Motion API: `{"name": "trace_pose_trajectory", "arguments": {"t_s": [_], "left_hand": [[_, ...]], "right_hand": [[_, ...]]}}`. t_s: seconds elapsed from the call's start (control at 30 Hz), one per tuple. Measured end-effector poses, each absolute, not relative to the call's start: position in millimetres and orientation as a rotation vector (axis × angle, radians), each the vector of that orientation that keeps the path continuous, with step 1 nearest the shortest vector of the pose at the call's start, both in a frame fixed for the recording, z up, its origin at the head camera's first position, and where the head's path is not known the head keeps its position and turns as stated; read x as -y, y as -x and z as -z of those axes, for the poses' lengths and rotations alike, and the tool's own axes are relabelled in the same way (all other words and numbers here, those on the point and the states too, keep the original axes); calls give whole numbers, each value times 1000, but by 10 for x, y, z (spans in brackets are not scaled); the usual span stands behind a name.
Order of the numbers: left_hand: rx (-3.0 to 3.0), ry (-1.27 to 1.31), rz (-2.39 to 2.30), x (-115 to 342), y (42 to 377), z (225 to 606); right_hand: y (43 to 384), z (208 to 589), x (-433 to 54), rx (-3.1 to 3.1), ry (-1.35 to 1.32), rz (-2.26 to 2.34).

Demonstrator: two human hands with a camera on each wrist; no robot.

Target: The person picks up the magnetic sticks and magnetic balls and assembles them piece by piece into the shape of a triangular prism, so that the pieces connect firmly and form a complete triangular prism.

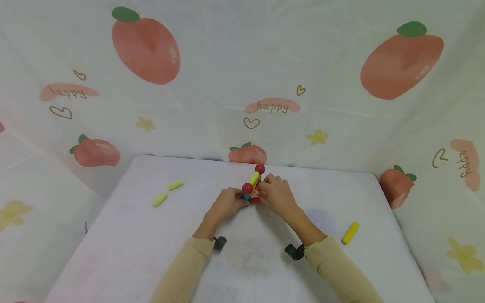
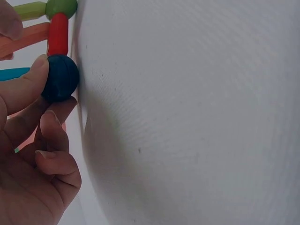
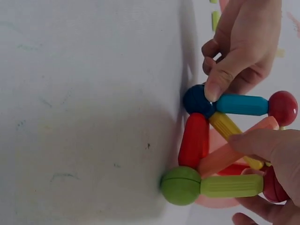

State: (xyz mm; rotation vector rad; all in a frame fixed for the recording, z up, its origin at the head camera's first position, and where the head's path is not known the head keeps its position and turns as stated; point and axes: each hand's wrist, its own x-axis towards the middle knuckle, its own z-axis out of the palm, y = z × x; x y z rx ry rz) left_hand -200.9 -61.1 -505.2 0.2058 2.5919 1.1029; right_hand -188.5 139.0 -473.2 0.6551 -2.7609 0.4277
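My left hand pinches a dark blue ball between thumb and fingers, low at a corner of a frame of coloured rods and balls. A red rod joins this ball to a green ball; a blue rod runs from it to a red ball. My right hand pinches an orange rod that slants across the frame's side. A yellow rod passes behind its thumb. Below lies a light green rod, its far end at another red ball.
Two pale yellow-green rods, a nearer one and a farther one, lie on the left of the white table. One yellow rod lies at the right. Behind the table hangs a fruit-printed cloth.
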Motion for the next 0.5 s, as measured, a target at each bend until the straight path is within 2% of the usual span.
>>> {"name": "trace_pose_trajectory", "arguments": {"t_s": [0.5], "left_hand": [[-2621, -212, -1071, 594, 2011, 5061]], "right_hand": [[1927, 4665, -1370, 2857, -676, -362]]}}
